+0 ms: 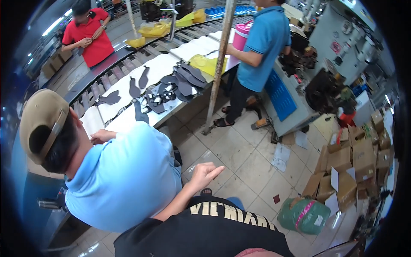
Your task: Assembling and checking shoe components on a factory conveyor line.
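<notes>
My left hand is held in front of my black shirt, above the tiled floor. Its fingers are curled in and the thumb points right; nothing shows in it. My right hand is out of the picture. Close on the left, a person in a light blue shirt and tan cap stands at a long conveyor with a white cover. On that cover lie dark shoe soles and a cluster of black sandal parts. The person's own hand rests near the conveyor's edge.
A rusty post stands by the conveyor. Past it, a person in a blue shirt is beside a pink container. Across the conveyor is a person in red. Cardboard boxes and a green bundle lie right.
</notes>
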The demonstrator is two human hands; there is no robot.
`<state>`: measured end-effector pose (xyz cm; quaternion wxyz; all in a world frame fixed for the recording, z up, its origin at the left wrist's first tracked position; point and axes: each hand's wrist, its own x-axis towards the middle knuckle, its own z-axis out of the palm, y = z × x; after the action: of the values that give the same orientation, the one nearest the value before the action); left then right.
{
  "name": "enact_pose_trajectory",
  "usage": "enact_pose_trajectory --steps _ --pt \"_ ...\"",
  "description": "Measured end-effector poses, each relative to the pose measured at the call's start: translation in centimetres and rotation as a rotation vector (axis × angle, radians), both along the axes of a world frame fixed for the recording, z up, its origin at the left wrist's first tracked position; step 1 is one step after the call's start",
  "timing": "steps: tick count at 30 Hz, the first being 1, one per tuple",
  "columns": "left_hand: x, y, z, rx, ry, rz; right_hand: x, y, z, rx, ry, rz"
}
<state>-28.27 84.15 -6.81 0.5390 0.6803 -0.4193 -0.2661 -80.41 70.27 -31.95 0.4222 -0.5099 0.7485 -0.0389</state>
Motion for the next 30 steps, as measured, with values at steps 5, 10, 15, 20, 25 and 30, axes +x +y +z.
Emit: enact_pose_trajectory --steps 5,10,15,20,25,30 --pt "0.7 -0.3 -1.2 0.176 0.224 0.257 12.6 -13.6 -1.9 0.154 -0.003 0.524" --pt "3.6 -2.3 -3.2 0.159 0.156 0.428 26.6 -27.2 -7.2 0.066 0.366 1.142" --pt "5.6 -5.3 -3.1 0.390 0.239 0.646 52.5 -29.9 0.6 -0.085 -0.193 1.412" --pt "10.0 -10.5 -0.3 0.415 0.025 0.751 72.5 -25.9 10.7 -0.295 -0.923 1.395" --pt "12.1 -12.0 -0.2 0.400 0.105 0.823 86.2 -26.2 11.2 -0.529 -0.896 1.146" --pt "14.0 -10.7 -3.3 0.279 0.250 0.950 93.9 -25.6 10.6 -0.749 -0.838 1.113"
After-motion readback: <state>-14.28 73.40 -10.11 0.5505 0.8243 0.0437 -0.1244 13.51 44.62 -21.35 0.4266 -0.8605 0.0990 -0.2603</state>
